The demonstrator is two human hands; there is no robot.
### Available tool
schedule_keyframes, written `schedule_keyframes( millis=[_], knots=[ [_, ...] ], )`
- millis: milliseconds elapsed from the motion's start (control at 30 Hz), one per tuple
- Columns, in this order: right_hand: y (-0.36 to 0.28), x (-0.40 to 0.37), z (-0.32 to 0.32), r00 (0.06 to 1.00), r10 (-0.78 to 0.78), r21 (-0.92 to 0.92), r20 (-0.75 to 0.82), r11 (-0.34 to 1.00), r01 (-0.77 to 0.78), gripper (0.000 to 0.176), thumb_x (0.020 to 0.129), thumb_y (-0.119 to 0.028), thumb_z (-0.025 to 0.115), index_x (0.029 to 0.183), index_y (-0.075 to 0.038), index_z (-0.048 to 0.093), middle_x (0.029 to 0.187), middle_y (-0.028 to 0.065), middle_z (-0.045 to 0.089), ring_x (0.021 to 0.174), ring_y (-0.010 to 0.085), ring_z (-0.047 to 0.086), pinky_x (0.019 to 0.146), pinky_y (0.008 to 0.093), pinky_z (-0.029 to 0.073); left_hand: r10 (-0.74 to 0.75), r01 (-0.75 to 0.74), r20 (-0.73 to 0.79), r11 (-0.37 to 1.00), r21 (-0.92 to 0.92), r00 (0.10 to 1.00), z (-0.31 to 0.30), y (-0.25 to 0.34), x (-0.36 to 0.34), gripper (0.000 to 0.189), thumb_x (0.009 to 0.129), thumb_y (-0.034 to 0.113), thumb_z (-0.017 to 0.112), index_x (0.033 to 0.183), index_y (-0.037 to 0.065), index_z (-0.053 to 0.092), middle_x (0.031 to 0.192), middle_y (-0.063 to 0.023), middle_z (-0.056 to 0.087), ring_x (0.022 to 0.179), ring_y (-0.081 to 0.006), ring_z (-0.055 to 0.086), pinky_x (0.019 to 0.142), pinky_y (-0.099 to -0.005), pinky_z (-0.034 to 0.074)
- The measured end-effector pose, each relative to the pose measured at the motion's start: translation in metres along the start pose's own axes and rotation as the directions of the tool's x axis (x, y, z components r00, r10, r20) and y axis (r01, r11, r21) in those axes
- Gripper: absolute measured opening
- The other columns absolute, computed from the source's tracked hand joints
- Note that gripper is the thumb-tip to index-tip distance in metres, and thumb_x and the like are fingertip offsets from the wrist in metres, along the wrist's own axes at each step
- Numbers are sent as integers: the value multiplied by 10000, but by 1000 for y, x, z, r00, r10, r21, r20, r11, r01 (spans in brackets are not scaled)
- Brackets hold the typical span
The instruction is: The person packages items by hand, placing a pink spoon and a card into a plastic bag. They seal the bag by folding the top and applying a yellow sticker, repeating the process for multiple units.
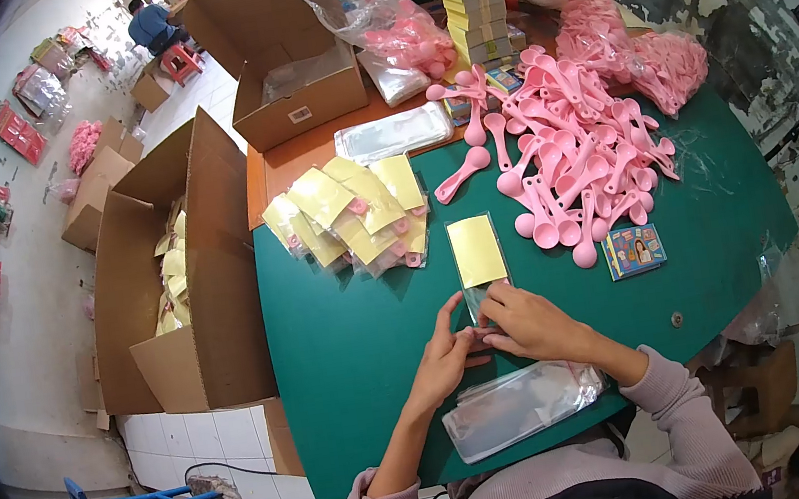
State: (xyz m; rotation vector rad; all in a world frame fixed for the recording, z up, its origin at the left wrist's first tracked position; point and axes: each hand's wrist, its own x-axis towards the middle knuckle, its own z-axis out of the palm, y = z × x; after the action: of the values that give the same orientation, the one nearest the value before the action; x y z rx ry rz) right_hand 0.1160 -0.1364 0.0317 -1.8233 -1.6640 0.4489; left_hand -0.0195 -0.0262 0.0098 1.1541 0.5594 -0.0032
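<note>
In front of me a clear plastic bag with a yellow card (pixel 477 251) in it lies on the green table (pixel 353 357). My left hand (pixel 443 363) is at the bag's lower left, index finger stretched along its edge, thumb and other fingers closed at its lower end. From the right, my right hand (pixel 528 321) pinches the same end, fingers bent down. A bit of pink shows under the fingers; mostly it is hidden. Just below my hands lies a stack of clear plastic bags (pixel 522 410). Right of the hands is a stack of small printed cards (pixel 635 251).
Pink measuring spoons (pixel 580 160) form a large pile. Filled bags with yellow cards (pixel 354 210) overlap at the left. A tall open cardboard box (pixel 225 303) stands against the table's left edge. Another open box (pixel 299 101) and yellow-edged card stacks (pixel 477 22) are behind.
</note>
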Motion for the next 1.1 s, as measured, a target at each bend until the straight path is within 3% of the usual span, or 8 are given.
schedule_keyframes(
  millis=[567, 800, 867, 933, 967, 1000, 1067, 1100],
  knots=[
    [0, -13, -3, 983, -170, -200, 76, 963, 182, 177, 802, -202, 573, 824, -39, 506, 788, 110, 499, 754, 268, 508, 753, 379, 388, 163, -153, -93, 983, 104, 982, -1, -18, 16, 468, 884, 45, 462, 1315, 91, 287, 879, -76, 610, 742, -98, 586, 625, -221, 499],
    [46, -28, -144, 888, -21, 534, 459, 806, -257, 135, 824, -144, 586, 850, -26, 525, 783, 38, 541, 742, 111, 533, 648, 284, 441, 106, -106, -59, 994, -1, 993, -6, 13, 4, 217, 927, 88, 404, 1119, 48, 498, 948, -73, 631, 796, -100, 604, 697, -198, 465],
    [70, -32, -199, 978, 97, 676, 183, 710, -197, 120, 795, -101, 601, 839, 9, 581, 791, 74, 586, 770, 130, 568, 668, 259, 451, 121, -120, -29, 992, 22, 992, -11, 5, 9, 209, 928, 92, 404, 1090, 36, 523, 960, -64, 628, 817, -98, 601, 700, -196, 464],
    [139, -38, -239, 829, 435, 104, -351, 898, -427, 268, 792, -151, 607, 1004, 7, 561, 919, 119, 598, 903, 221, 577, 756, 324, 461, 140, -140, 5, 989, 44, 990, -10, 1, 9, 209, 929, 96, 404, 1061, 24, 549, 972, -55, 626, 838, -96, 598, 703, -194, 464],
    [141, -33, -251, 670, 425, -271, -608, 683, -679, 351, 792, -172, 608, 1092, -3, 537, 1018, 139, 585, 977, 249, 560, 800, 345, 457, 132, -132, 7, 990, 42, 991, -9, 2, 9, 213, 931, 105, 406, 1046, 17, 562, 974, -49, 625, 850, -95, 594, 711, -199, 465],
    [143, -36, -249, 668, 421, -273, -614, 681, -679, 351, 792, -172, 608, 1092, -3, 537, 1018, 139, 585, 977, 249, 560, 800, 345, 457, 124, -124, 7, 991, 42, 992, -7, 3, 9, 220, 933, 113, 407, 1031, 11, 576, 976, -43, 624, 863, -94, 590, 720, -204, 466],
    [133, -38, -224, 479, 315, -416, -819, 250, -874, 507, 764, -160, 630, 1222, -37, 451, 1215, 151, 474, 1099, 283, 480, 872, 380, 430, 133, -133, 2, 991, 25, 991, -3, 6, 7, 217, 931, 115, 412, 1036, 2, 563, 981, -69, 627, 882, -118, 602, 737, -219, 473],
    [124, -35, -206, 598, 360, -291, -716, 625, -725, 593, 735, -162, 664, 1256, -42, 409, 1266, 152, 419, 1128, 284, 454, 901, 386, 407, 134, -134, -9, 991, 3, 991, -1, 7, 6, 215, 930, 118, 416, 1041, -7, 551, 987, -96, 629, 901, -142, 614, 754, -233, 481]
  ],
)
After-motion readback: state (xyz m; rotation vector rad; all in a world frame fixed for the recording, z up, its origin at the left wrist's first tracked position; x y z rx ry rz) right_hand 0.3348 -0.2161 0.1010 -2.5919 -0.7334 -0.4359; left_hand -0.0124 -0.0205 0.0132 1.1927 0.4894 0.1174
